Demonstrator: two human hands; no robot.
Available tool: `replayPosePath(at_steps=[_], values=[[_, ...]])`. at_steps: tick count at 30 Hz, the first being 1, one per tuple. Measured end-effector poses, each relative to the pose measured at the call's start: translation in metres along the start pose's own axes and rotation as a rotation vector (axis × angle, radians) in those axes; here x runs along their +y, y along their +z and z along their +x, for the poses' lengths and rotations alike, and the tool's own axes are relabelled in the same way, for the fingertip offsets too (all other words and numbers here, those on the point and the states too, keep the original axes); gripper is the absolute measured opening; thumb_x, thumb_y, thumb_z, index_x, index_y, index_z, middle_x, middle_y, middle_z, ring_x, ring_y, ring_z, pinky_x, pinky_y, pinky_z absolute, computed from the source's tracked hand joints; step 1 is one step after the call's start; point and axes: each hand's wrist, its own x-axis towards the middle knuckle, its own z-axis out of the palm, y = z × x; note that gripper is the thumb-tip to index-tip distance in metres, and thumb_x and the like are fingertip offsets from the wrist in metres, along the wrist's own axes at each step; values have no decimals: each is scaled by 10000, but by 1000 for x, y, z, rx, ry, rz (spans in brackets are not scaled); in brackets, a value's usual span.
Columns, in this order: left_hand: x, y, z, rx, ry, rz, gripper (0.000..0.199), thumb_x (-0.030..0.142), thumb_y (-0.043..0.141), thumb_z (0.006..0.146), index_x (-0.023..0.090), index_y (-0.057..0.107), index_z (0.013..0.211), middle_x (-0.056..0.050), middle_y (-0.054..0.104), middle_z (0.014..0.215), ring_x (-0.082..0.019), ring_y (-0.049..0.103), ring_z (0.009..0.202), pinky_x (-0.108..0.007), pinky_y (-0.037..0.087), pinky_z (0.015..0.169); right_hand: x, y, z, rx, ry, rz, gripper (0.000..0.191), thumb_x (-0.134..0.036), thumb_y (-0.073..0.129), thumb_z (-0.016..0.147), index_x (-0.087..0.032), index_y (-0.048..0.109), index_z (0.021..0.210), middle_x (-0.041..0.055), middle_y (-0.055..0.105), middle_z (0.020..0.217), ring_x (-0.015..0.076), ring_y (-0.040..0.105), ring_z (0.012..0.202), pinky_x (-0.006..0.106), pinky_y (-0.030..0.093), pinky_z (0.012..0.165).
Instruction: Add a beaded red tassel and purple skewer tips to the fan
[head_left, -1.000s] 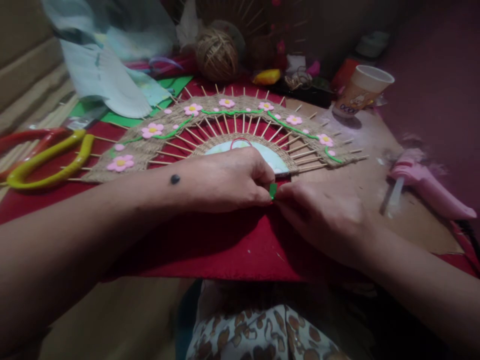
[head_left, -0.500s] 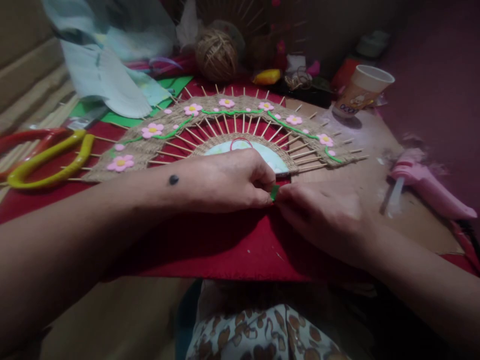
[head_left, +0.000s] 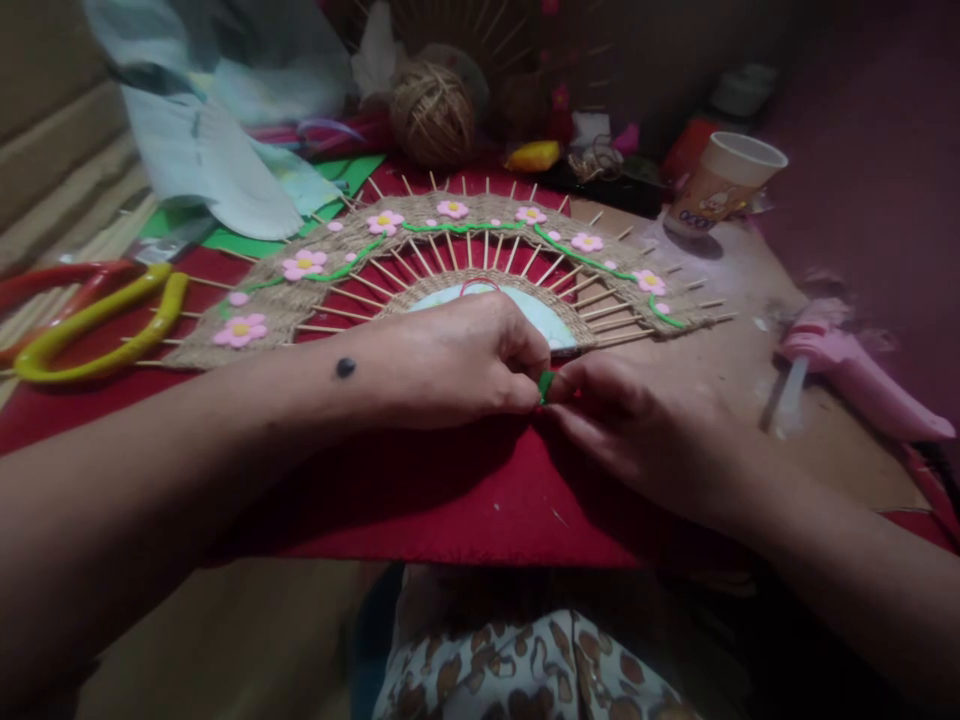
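A small green piece [head_left: 546, 386] is pinched between the fingertips of my left hand [head_left: 480, 360] and my right hand [head_left: 637, 410], close above the red surface [head_left: 450, 500]. Both hands are closed, their fingertips nearly touching. Just beyond them lies a fan-shaped woven piece [head_left: 450, 240] of twine on thin sticks, with pink flowers and a green wavy line along its band. Its pale blue half-round centre [head_left: 551, 325] is partly covered by my left hand. What the tips of my fingers do behind the green piece is partly hidden.
Scissors with yellow and orange handles [head_left: 97, 340] lie at the left. A twine ball [head_left: 433, 110] sits behind the fan, and a yellow packet [head_left: 534, 155] beside it. On the right are a paper cup [head_left: 720, 185] and a pink glue gun [head_left: 855, 365].
My right fingers have shifted slightly around the green piece, which now looks folded or curled. My left hand stays almost where it was.
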Motion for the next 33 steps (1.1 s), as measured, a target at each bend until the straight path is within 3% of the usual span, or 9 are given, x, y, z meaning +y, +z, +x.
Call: replayPosePath(at_steps=[5, 10, 16, 20, 28, 33], values=[[-1, -2, -1, 3, -44, -85, 159, 172, 540, 670, 176, 545, 511, 31, 443, 463, -80, 367, 429, -241, 204, 438, -3, -12, 10, -110, 170, 277, 75, -126, 571, 781, -147, 628, 737, -31, 578, 582, 75, 505, 522, 177, 369, 485], [-3, -4, 0, 6, -23, -74, 184, 212, 543, 710, 173, 547, 529, 31, 442, 471, -71, 359, 429, -233, 195, 437, -4, -14, 14, -98, 276, 426, 88, -110, 587, 750, -143, 607, 671, -39, 532, 544, 71, 477, 502, 181, 358, 465], [0, -4, -1, 7, 5, -91, 151, 196, 530, 710, 177, 596, 576, 35, 460, 497, -72, 375, 454, -220, 220, 457, -4, -12, 13, -181, 594, 826, 25, -177, 598, 728, -182, 576, 738, -61, 503, 447, 76, 435, 340, 175, 291, 314], [1, -4, -2, 3, 13, -122, 147, 177, 524, 715, 174, 603, 591, 39, 469, 514, -70, 381, 466, -213, 235, 474, -7, -10, 18, -91, 734, 956, 122, -105, 633, 600, -180, 548, 644, -82, 451, 403, 53, 366, 299, 153, 234, 271], [3, -2, -2, 63, 5, 6, 129, 157, 558, 682, 175, 565, 554, 38, 462, 493, -80, 393, 475, -220, 230, 449, -10, -7, 21, -100, 840, 1086, 159, -84, 608, 567, -192, 512, 633, -98, 430, 350, 54, 339, 255, 144, 228, 244], [4, 2, -2, 99, -22, -109, 30, 166, 571, 687, 179, 592, 670, 46, 490, 528, -70, 412, 466, -195, 244, 432, -8, -6, 21, -69, 812, 1066, 142, -94, 610, 572, -179, 511, 630, -99, 427, 361, 38, 315, 281, 142, 213, 275]])
